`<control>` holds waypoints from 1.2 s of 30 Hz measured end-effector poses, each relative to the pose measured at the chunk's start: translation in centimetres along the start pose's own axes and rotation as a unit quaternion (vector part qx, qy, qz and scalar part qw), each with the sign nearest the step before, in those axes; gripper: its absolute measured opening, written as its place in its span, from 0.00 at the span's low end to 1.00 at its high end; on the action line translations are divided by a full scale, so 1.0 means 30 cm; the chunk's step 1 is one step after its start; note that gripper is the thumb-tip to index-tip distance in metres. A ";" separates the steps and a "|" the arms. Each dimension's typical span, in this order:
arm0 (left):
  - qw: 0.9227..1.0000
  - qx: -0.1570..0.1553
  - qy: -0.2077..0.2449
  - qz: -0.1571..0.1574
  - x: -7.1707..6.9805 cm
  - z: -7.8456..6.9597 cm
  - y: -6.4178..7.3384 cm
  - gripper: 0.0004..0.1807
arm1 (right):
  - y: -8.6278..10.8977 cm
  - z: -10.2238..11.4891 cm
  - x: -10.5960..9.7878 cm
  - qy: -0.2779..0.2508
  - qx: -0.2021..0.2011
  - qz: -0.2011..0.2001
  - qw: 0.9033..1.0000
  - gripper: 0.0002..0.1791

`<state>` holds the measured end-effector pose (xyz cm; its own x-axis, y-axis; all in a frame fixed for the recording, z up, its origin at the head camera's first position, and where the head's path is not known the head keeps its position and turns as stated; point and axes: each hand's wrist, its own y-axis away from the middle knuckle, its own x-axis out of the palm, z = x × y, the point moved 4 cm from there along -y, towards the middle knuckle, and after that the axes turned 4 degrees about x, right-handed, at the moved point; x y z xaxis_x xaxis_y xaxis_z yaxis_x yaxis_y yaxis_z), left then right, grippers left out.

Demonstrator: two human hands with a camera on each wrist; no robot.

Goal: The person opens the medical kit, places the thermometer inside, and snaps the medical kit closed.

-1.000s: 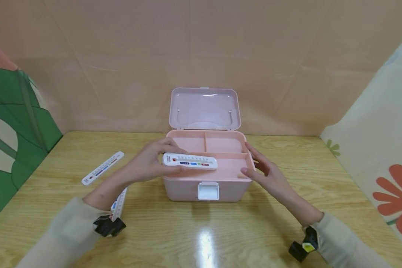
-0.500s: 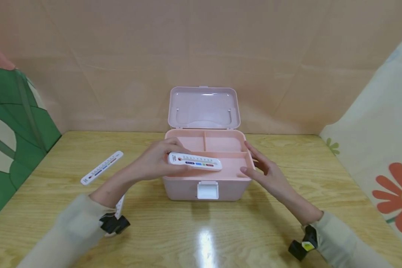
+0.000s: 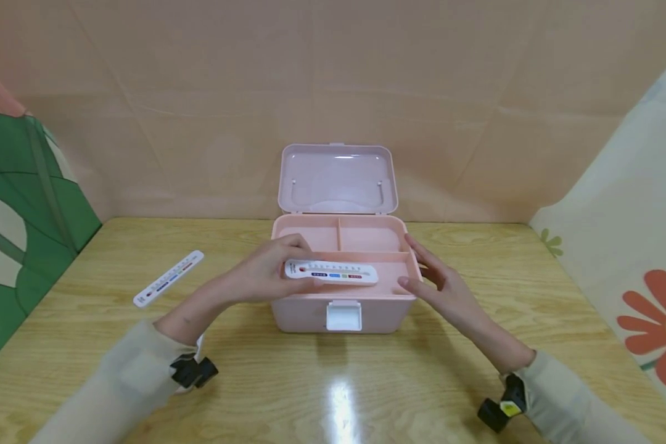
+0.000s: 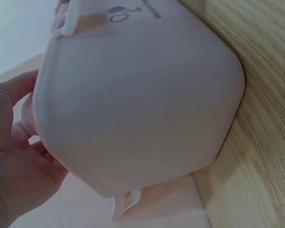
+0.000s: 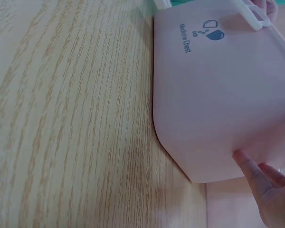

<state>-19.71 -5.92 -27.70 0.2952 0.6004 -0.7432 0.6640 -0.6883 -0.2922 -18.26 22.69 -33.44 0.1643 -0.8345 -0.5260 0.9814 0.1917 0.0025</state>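
Observation:
My left hand (image 3: 266, 271) pinches a white strip thermometer (image 3: 333, 271) with coloured bands at its left end, thumb in front. The thermometer lies level over the front compartment of the pink medicine chest (image 3: 305, 314), overlapping it in the head view. My right hand (image 3: 449, 296) holds the chest's right side, thumb tip over the front right rim and fingers along the outer wall. In the right wrist view, fingers (image 5: 251, 173) touch the side wall. The left wrist view shows my left hand at the chest's rim; the thermometer is hidden there.
The chest's lid (image 3: 338, 179) stands open at the back, its white latch (image 3: 344, 316) hanging at the front. Another thermometer (image 3: 169, 279) lies on the wooden table (image 3: 449, 382) at the left. A further white piece is mostly hidden under my left wrist.
My left hand has moved right with the thermometer, which tilted slightly, then levelled out and sits a little lower over the front compartment. My right hand has stayed on the chest.

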 end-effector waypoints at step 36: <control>0.997 -0.059 -0.052 0.010 0.008 0.009 -0.002 0.15 | -0.001 -0.002 0.003 0.002 -0.010 -0.006 1.000 0.37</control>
<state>-19.85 -5.85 -28.03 0.2400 0.5380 -0.8081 0.7370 -0.6428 -0.2091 -18.27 22.63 -33.54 0.1513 -0.8353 -0.5286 0.9813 0.1915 -0.0217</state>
